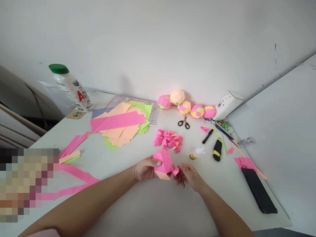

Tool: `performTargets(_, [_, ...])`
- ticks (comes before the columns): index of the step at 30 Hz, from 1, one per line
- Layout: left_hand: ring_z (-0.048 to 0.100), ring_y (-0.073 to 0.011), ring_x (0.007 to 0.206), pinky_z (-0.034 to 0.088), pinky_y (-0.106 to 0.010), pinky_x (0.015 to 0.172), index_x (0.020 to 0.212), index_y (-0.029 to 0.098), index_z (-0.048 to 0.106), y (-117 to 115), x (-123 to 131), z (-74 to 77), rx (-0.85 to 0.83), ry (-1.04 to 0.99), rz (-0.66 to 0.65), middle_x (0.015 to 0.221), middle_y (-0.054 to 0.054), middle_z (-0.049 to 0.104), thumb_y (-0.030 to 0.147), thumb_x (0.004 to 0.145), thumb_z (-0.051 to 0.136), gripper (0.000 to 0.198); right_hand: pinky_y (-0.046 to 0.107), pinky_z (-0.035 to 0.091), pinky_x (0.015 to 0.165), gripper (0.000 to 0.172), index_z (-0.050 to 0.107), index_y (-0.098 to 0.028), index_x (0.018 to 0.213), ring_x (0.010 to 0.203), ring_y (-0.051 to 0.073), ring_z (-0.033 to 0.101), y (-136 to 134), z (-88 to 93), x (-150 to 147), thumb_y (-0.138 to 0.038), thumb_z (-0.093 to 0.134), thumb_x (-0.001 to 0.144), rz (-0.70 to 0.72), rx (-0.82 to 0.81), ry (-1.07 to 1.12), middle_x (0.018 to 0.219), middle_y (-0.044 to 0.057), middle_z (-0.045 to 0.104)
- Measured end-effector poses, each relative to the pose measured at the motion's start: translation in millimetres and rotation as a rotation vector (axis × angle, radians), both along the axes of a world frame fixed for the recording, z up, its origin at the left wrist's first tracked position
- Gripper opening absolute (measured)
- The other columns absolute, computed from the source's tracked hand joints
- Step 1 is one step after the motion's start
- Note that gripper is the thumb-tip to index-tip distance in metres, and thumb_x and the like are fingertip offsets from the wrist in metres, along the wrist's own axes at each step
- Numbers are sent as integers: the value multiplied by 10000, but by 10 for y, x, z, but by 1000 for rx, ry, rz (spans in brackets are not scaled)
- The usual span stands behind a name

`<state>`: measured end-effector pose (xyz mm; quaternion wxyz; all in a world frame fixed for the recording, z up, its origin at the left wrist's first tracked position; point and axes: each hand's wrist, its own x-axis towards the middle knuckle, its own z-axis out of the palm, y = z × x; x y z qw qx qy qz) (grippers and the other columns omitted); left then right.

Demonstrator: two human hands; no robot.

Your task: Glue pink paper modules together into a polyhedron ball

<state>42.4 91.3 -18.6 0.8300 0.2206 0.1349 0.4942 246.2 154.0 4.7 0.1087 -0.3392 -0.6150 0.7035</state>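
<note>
My left hand (146,168) grips a partly built paper ball (164,164), pink with a peach section at its lower edge, thumb on its front. At the ball's right side, my right hand (188,176) pinches a small folded pink piece (175,171) between thumb and fingers. Just beyond the ball lies a heap of folded pink pieces (166,139) with a little peach among them. A small glue bottle (197,153) with a white top lies to the right of the heap.
Finished paper balls (184,107) line the wall. Scissors (184,122), a marker (207,136), a cutter (217,150) and a black phone (259,191) lie rightward. Paper sheets (120,123), pink strips (80,176) and a white bottle (72,90) are leftward. A white roll (227,104) stands behind.
</note>
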Motion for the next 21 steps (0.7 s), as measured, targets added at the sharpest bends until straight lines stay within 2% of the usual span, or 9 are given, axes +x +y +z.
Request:
performTargets(3, [654, -235, 805, 488, -338, 734, 957, 88, 656, -6, 0, 3, -30, 40, -15, 897, -131, 707, 236, 687, 687, 310, 160, 299, 294, 459, 601, -126, 690, 419, 90, 524, 9, -46, -40, -571, 556, 789, -32, -332, 6, 598, 23, 593])
performTargets(8, [655, -240, 794, 489, -344, 721, 936, 97, 659, -5, -6, 24, -32, 102, -12, 872, -124, 711, 231, 673, 701, 298, 137, 232, 271, 356, 601, -125, 682, 405, 51, 469, 6, 9, -29, -469, 654, 758, -68, -548, 34, 645, 16, 597])
performTargets(14, [651, -263, 847, 472, -374, 780, 956, 87, 651, -10, -9, 66, -6, 163, -59, 932, -160, 701, 238, 675, 699, 322, 143, 240, 281, 271, 610, -118, 650, 408, 42, 451, 27, 37, -10, -352, 716, 735, -42, -612, 13, 595, -4, 583])
performTargets(17, [643, -271, 877, 454, -391, 819, 991, 75, 641, -3, -6, 74, -9, 142, -46, 968, -178, 692, 248, 677, 697, 363, 152, 289, 314, 249, 613, -125, 638, 403, 47, 455, 70, 24, 10, -320, 756, 698, -92, -560, 34, 542, -14, 584])
performTargets(21, [639, -262, 878, 454, -386, 821, 975, 90, 643, 7, 0, 63, -81, 91, 14, 937, -145, 698, 236, 669, 704, 344, 151, 306, 338, 239, 607, -140, 638, 399, 54, 461, 117, 40, 38, -309, 767, 691, -153, -473, 140, 476, -25, 569])
